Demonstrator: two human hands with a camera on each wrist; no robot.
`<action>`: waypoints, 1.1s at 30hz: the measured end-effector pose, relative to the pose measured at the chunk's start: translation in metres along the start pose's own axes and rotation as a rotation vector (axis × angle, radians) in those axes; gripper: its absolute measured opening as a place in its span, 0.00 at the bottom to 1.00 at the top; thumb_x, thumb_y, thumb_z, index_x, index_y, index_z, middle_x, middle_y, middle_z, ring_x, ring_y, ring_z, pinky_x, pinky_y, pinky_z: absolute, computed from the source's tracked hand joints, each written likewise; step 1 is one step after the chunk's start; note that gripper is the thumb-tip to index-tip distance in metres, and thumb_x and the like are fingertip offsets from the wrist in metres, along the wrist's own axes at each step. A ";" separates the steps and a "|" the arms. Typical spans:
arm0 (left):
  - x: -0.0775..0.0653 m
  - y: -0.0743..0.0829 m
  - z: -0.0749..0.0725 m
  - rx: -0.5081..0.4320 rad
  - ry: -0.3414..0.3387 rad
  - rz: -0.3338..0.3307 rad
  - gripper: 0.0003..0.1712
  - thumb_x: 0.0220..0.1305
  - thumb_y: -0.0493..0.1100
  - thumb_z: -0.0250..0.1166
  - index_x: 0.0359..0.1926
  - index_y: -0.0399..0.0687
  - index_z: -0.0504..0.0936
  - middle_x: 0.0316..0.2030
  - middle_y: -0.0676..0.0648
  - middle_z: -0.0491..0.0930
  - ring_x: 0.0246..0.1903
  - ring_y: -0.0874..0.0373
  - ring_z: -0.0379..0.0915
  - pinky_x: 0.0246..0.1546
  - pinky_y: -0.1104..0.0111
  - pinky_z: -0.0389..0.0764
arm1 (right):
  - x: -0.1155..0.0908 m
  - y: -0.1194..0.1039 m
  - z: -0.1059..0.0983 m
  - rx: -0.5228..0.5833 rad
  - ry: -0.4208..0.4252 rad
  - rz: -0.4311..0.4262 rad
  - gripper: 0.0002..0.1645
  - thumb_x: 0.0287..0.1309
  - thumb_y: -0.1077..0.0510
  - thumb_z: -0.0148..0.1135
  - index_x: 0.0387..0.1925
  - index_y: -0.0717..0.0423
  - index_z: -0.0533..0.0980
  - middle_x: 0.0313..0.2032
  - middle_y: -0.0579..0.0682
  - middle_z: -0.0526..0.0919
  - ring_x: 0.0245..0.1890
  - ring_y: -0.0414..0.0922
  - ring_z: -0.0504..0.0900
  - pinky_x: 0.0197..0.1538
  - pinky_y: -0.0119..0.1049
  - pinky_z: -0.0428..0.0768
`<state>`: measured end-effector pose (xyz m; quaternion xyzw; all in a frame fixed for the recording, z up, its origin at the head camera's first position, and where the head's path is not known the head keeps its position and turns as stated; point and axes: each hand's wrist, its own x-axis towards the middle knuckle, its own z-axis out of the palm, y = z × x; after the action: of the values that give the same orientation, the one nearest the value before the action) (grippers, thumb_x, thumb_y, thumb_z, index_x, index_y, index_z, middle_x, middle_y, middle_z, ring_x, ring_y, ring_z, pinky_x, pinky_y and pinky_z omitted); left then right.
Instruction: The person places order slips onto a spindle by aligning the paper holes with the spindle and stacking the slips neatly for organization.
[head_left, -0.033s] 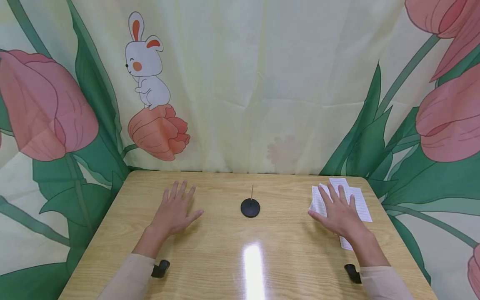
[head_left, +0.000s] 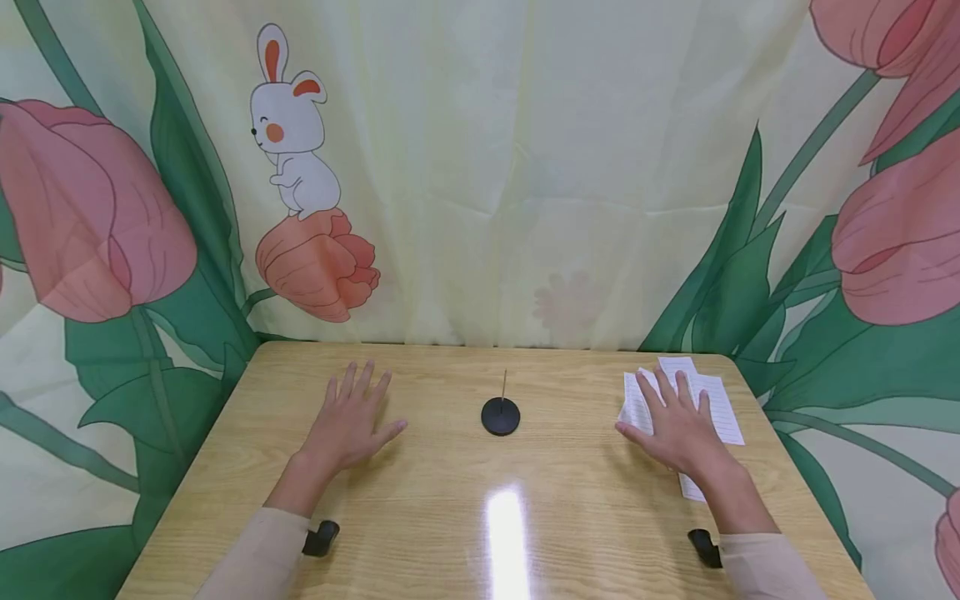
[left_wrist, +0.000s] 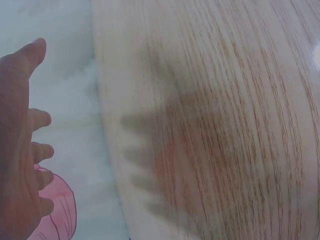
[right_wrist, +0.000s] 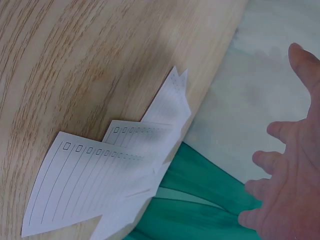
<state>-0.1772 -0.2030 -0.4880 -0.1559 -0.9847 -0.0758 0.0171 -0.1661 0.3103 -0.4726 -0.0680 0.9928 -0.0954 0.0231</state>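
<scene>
My left hand (head_left: 347, 427) hovers over the left part of the table with fingers spread and holds nothing; its shadow falls on the wood in the left wrist view. Over the right part, my right hand (head_left: 678, 429) is likewise spread, above several overlapping sheets of lined paper (head_left: 720, 408). In the right wrist view the sheets (right_wrist: 75, 185) show printed lines and small checkboxes, and the hand is apart from them. Between the hands stands a round black base (head_left: 500, 417) with a thin upright spike (head_left: 504, 385).
The light wooden table (head_left: 442, 517) has a bright light reflection near its front. Behind it hangs a curtain (head_left: 480, 167) printed with tulips and a rabbit, meeting the table's back edge. A black strap piece (head_left: 321, 538) shows at the left wrist, another (head_left: 705, 547) at the right.
</scene>
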 end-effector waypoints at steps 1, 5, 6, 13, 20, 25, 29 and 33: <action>0.000 0.000 0.000 -0.002 0.000 0.000 0.52 0.68 0.71 0.58 0.80 0.45 0.58 0.80 0.32 0.50 0.79 0.30 0.40 0.74 0.32 0.44 | 0.000 0.000 0.000 0.001 0.001 -0.001 0.60 0.63 0.27 0.60 0.81 0.59 0.52 0.80 0.69 0.43 0.77 0.76 0.41 0.68 0.81 0.39; 0.000 -0.001 0.000 0.004 0.009 0.004 0.52 0.69 0.72 0.57 0.80 0.45 0.58 0.80 0.32 0.51 0.79 0.30 0.41 0.74 0.32 0.45 | 0.001 -0.001 0.000 0.002 0.004 -0.003 0.60 0.63 0.28 0.60 0.81 0.59 0.52 0.80 0.69 0.43 0.77 0.76 0.42 0.68 0.81 0.39; 0.000 -0.001 0.000 0.007 0.011 0.006 0.52 0.69 0.72 0.57 0.80 0.45 0.58 0.80 0.32 0.51 0.79 0.30 0.41 0.74 0.32 0.46 | 0.001 -0.001 0.000 0.001 0.005 -0.003 0.60 0.63 0.27 0.59 0.81 0.59 0.52 0.80 0.68 0.43 0.77 0.76 0.42 0.68 0.81 0.39; 0.000 -0.001 0.001 0.007 0.025 0.014 0.51 0.69 0.72 0.57 0.80 0.45 0.59 0.79 0.32 0.52 0.79 0.29 0.42 0.73 0.31 0.47 | -0.001 0.000 -0.004 -0.006 0.002 -0.002 0.61 0.63 0.24 0.57 0.81 0.58 0.51 0.80 0.69 0.45 0.77 0.75 0.41 0.69 0.81 0.39; 0.006 0.005 0.000 -0.010 0.007 0.023 0.52 0.69 0.73 0.56 0.80 0.45 0.58 0.80 0.32 0.49 0.80 0.31 0.37 0.74 0.33 0.44 | -0.003 0.000 -0.010 -0.019 0.005 -0.018 0.60 0.63 0.24 0.56 0.80 0.59 0.53 0.79 0.70 0.47 0.77 0.75 0.43 0.69 0.81 0.41; 0.009 0.012 0.000 -0.022 0.006 0.025 0.51 0.69 0.71 0.57 0.80 0.45 0.58 0.80 0.33 0.49 0.80 0.31 0.38 0.75 0.33 0.44 | -0.003 0.003 -0.011 -0.033 0.007 -0.031 0.60 0.64 0.24 0.55 0.80 0.58 0.53 0.79 0.69 0.48 0.77 0.74 0.45 0.69 0.81 0.42; 0.012 0.017 0.003 -0.026 0.000 0.028 0.52 0.69 0.72 0.57 0.81 0.46 0.57 0.80 0.33 0.49 0.80 0.32 0.38 0.75 0.34 0.45 | -0.004 0.008 -0.010 -0.039 0.006 -0.034 0.59 0.64 0.24 0.56 0.80 0.57 0.54 0.79 0.69 0.50 0.77 0.74 0.47 0.69 0.81 0.43; 0.013 0.020 0.005 -0.013 -0.005 0.035 0.52 0.69 0.72 0.57 0.81 0.46 0.57 0.80 0.33 0.49 0.80 0.32 0.39 0.75 0.34 0.46 | -0.004 0.011 -0.009 -0.051 0.004 -0.039 0.59 0.64 0.24 0.55 0.80 0.57 0.54 0.79 0.70 0.51 0.76 0.75 0.48 0.69 0.81 0.43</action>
<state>-0.1835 -0.1792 -0.4897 -0.1733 -0.9814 -0.0814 0.0148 -0.1639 0.3230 -0.4655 -0.0876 0.9935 -0.0704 0.0176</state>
